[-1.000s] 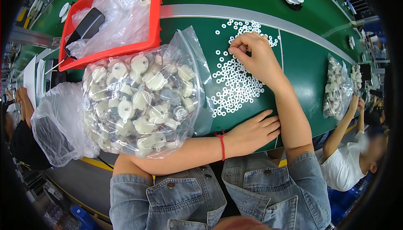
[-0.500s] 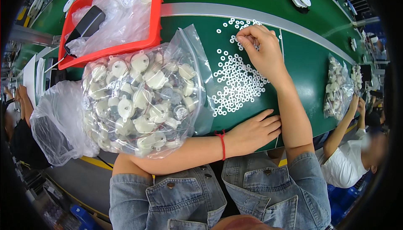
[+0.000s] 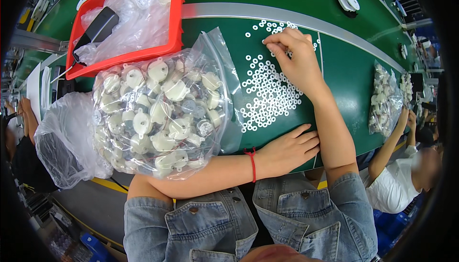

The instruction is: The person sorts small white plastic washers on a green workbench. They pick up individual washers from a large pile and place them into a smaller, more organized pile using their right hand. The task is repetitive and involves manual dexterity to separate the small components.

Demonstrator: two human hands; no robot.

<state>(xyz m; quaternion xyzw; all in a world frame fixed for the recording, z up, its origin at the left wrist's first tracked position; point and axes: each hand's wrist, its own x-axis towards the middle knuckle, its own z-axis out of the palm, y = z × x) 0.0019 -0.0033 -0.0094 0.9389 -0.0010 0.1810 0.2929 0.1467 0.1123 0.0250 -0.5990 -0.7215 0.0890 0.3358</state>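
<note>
Several small white rings (image 3: 267, 97) lie spread on the green belt (image 3: 344, 70). My right hand (image 3: 294, 56) reaches to their far edge, fingertips pressed down on the rings there. My left hand (image 3: 287, 149) rests flat at the belt's near edge, fingers apart, a red string on its wrist. My left forearm lies along a clear bag of white round plastic parts (image 3: 160, 114) that leans against it.
A red tray (image 3: 177, 27) holds crumpled clear bags and a black device. An empty clear bag (image 3: 62, 142) hangs at the left. Another bag of white parts (image 3: 385, 102) lies right, where a person in a white shirt (image 3: 401, 185) reaches onto the belt.
My right hand has slid a little farther across the rings toward the far side. The left hand and the bag have stayed put.
</note>
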